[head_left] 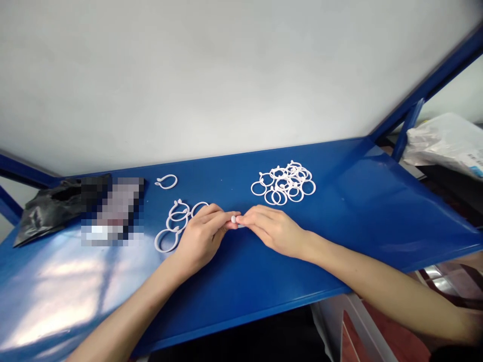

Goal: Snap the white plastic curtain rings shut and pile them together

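Observation:
My left hand (206, 231) and my right hand (277, 229) meet over the middle of the blue shelf, their fingertips pinched on one white plastic ring (233, 219). Only its rounded knob and a short bit of its edge show; my fingers cover the rest. Left of my left hand lie several loose white rings (166, 241), one partly behind my knuckles. A single open-ended ring (168, 182) with two knobs lies farther back. Beyond my right hand sits a heap of several similar rings (287, 183), overlapping one another.
A crumpled black plastic bag (45, 208) lies at the left, beside a blurred-out patch. The blue metal shelf (234, 281) has a front edge below my hands and a pale wall behind. At the right, a clear plastic bag (445, 143) rests past the blue upright.

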The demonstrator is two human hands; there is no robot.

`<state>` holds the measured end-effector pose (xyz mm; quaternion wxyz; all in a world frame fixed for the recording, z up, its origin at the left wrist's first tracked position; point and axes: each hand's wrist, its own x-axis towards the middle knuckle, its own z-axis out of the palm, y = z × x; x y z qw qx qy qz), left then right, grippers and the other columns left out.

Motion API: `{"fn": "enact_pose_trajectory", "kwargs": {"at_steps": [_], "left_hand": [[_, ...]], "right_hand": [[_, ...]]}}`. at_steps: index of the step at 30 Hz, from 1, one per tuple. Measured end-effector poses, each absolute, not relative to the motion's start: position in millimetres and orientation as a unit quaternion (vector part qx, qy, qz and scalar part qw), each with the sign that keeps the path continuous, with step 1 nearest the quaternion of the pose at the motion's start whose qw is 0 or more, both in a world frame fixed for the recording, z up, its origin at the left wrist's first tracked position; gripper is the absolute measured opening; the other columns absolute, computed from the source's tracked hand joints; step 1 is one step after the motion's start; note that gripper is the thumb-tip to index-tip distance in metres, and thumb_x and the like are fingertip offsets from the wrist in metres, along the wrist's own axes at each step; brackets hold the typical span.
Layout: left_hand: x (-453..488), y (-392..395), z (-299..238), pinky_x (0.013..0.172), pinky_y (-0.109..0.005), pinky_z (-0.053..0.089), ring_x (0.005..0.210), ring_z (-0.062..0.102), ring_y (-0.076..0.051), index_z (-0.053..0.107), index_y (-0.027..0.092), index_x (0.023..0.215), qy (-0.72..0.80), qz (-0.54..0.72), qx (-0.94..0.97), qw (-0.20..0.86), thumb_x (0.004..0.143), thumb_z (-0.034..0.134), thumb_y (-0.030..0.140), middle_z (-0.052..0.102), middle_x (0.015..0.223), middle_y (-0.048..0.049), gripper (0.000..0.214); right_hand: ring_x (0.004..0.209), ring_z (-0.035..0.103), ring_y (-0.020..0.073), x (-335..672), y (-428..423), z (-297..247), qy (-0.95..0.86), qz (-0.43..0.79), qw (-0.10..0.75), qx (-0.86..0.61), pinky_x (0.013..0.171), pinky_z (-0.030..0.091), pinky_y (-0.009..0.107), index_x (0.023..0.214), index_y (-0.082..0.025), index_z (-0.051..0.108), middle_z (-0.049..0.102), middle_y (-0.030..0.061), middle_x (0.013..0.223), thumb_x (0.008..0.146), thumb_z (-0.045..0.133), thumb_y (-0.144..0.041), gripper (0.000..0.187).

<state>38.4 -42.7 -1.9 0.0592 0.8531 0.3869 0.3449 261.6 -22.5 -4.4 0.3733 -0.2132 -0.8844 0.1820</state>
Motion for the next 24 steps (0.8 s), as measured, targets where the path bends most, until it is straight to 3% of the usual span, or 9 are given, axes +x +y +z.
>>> {"fn": "enact_pose_trajectory", "kwargs": {"at_steps": [5,9,18,24], "left_hand": [[29,-36,-3,0.080,-0.039,0.047,0.091,0.063,-0.024,0.069,0.019,0.118,0.442,0.246,0.861,-0.054,0.099,0.059,0.033,0.074,0.101,-0.0081,0.026],[17,-30,-3,0.077,-0.041,0.045,0.092,0.059,-0.028,0.069,0.018,0.117,0.505,0.195,0.833,-0.116,0.097,0.058,0.035,0.070,0.103,-0.0113,0.029],[11,-29,-1,0.080,-0.046,0.043,0.093,0.059,-0.030,0.070,0.018,0.116,0.510,0.113,0.850,-0.074,0.095,0.054,0.032,0.071,0.097,-0.0099,0.030],[9,-27,-5,0.078,-0.042,0.040,0.091,0.060,-0.028,0.070,0.017,0.115,0.494,0.126,0.859,-0.057,0.097,0.052,0.024,0.073,0.097,-0.0086,0.026]], "right_hand": [[0.091,0.068,0.0171,281,-1,8,-0.878,0.077,0.346,-0.322,0.075,0.059,0.031,0.112,-0.021,0.068,0.068,0.0083,0.108,0.103,0.048,-0.017,0.022],[0.086,0.067,0.0188,307,18,19,-0.849,0.013,0.283,-0.447,0.065,0.054,0.031,0.110,-0.021,0.069,0.068,0.0079,0.109,0.102,0.051,-0.023,0.020],[0.097,0.066,0.0227,329,29,31,-0.843,0.031,0.133,-0.520,0.067,0.048,0.031,0.094,-0.022,0.069,0.071,0.0039,0.102,0.098,0.057,-0.020,0.013],[0.102,0.063,0.0244,327,26,32,-0.846,0.007,0.132,-0.517,0.069,0.050,0.031,0.096,-0.021,0.068,0.069,0.0065,0.103,0.099,0.058,-0.022,0.010]]}}
